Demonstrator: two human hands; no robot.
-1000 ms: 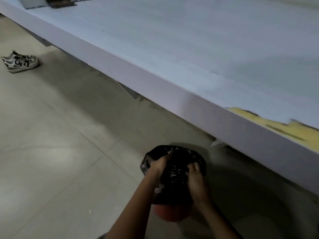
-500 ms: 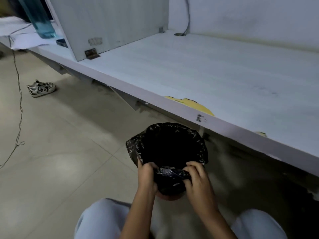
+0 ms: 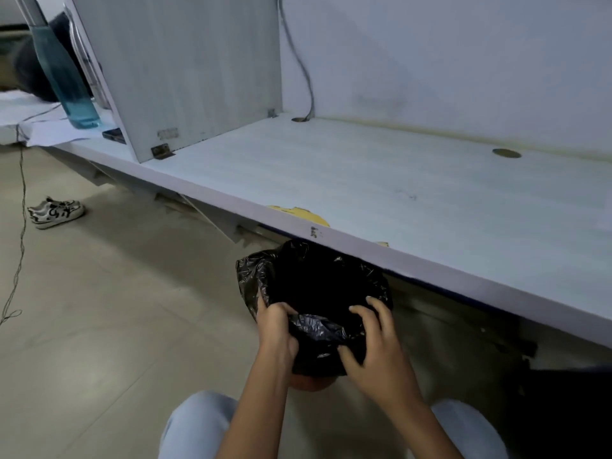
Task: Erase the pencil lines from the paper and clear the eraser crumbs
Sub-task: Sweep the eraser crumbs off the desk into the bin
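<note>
Left grip (image 3: 275, 329) and right grip (image 3: 377, 352) both curled on near rim of black bin bag (image 3: 311, 279).
Bench (image 3: 397, 193) front edge sits just above the bag; paper (image 3: 46, 132) lies far left past the divider (image 3: 185, 71), lines unreadable. Crumbs too small to see. Looks like late crumb-disposal stage, erasing unverifiable.

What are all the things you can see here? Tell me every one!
bag: one, black, below the desk's front edge
bin: one, orange, under the bag
desk: one, white, across the right
bottle: one, blue, on the desk far left
shoes: one pair, white and black, floor at left
cord: one, thin, dark, hanging to the floor far left
left hand: one, grips the bag's near rim
right hand: one, grips the bag's near rim
</note>
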